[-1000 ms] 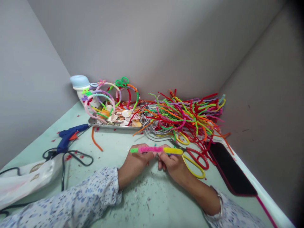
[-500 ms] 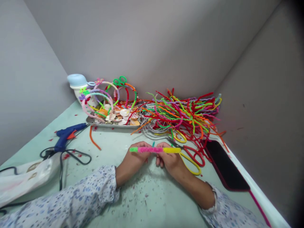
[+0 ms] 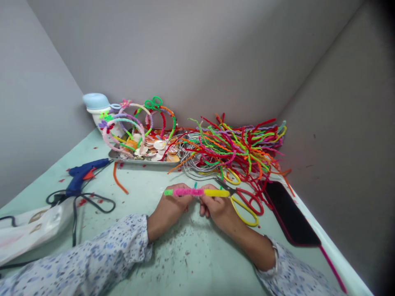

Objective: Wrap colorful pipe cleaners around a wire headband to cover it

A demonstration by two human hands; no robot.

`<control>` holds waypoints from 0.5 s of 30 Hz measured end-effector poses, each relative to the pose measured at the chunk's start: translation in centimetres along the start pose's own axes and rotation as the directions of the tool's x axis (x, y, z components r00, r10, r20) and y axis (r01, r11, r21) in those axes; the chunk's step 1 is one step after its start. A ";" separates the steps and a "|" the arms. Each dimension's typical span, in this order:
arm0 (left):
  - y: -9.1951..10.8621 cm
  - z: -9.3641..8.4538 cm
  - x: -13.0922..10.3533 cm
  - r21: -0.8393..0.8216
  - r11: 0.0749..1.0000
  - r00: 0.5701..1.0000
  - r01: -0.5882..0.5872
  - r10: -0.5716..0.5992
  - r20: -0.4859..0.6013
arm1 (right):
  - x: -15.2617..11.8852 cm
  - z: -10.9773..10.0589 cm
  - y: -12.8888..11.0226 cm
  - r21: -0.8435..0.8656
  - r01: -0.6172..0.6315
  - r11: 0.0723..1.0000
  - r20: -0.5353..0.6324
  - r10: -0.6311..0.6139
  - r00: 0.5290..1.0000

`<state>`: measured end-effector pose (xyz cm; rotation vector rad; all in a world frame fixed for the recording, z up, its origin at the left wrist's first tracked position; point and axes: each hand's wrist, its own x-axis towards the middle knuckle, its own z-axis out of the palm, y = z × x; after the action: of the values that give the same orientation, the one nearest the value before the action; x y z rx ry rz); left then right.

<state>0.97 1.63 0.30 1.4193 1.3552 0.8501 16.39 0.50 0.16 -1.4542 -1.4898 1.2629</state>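
Note:
A headband [image 3: 188, 192] wrapped in fuzzy pipe cleaner, seen edge-on, spans both hands above the table. Its colours run from green through pink to yellow. My left hand [image 3: 173, 205] is closed on the pink part near the green end. On the pink beside the yellow section, my right hand [image 3: 217, 209] pinches it with thumb and fingers. Some fingertips are hidden beneath the band. A small teal bit shows just behind it. Close to my right hand lie scissors with red handles [image 3: 251, 201] and scissors with yellow handles [image 3: 245, 211].
Finished-looking headbands [image 3: 123, 119] stand in a metal tray [image 3: 145, 163] of shells. A heap of pipe cleaners [image 3: 240, 144] and coiled wire [image 3: 193, 158] lies behind my hands. A blue glue gun [image 3: 82, 174] with its cord is left; a phone [image 3: 290, 213] right; a white cup [image 3: 98, 109] far left.
The whole view has shifted slightly, so everything sits a little further left. Both hands keep their hold on the headband, with little visible movement.

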 end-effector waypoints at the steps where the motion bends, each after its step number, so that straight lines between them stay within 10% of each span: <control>1: 0.2 0.0 -0.1 0.000 1.000 1.000 -0.006 0.006 -0.003 | -0.1 0.0 0.0 -0.007 0.000 1.000 -0.001 0.000 1.000; 15: -0.6 0.4 0.1 -0.133 0.990 0.999 0.049 -0.049 0.000 | -0.5 0.2 0.3 0.079 0.052 0.995 -0.023 -0.051 0.998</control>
<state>1.19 1.57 -0.38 1.2771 1.3058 0.8944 16.33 -0.12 -0.14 -1.3648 -1.4375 1.2580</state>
